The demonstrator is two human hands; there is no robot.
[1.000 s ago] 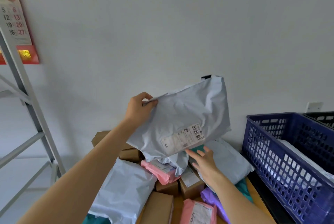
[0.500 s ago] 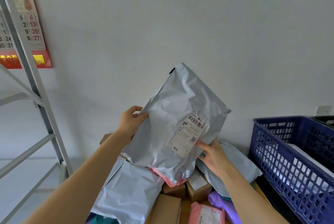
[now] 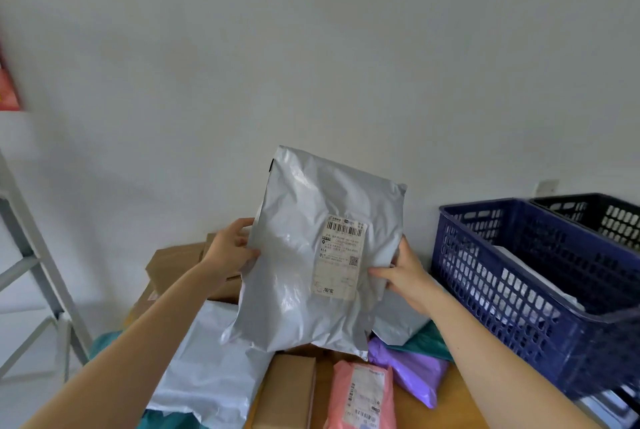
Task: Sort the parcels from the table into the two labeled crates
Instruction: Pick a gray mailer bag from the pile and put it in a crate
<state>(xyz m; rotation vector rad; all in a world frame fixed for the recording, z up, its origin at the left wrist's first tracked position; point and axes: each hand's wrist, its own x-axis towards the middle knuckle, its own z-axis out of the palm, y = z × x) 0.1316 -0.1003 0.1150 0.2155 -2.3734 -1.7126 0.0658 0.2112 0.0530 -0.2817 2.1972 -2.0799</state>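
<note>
I hold a grey plastic mailer bag [image 3: 298, 276] upright above the table, its white shipping label [image 3: 341, 255] facing me. My left hand [image 3: 230, 248] grips its left edge, and my right hand [image 3: 401, 273] grips its right edge beside the label. A blue crate [image 3: 502, 297] stands at the right with white parcels inside, and a black crate [image 3: 602, 217] sits behind it. Below the bag lie more parcels: a pink mailer [image 3: 362, 394], a purple mailer [image 3: 412, 369], a white mailer [image 3: 207, 369] and a small brown box [image 3: 287, 390].
Brown cartons [image 3: 176, 266] are stacked at the back left of the wooden table [image 3: 446, 404]. A grey metal shelf frame [image 3: 38, 262] stands at the far left. A grey mailer [image 3: 398, 318] and a green one [image 3: 429, 342] lie under my right wrist. A bare white wall fills the background.
The grey bag has turned from tilted to upright with its label square to me. My right hand moved from under the label to gripping the bag's right edge.
</note>
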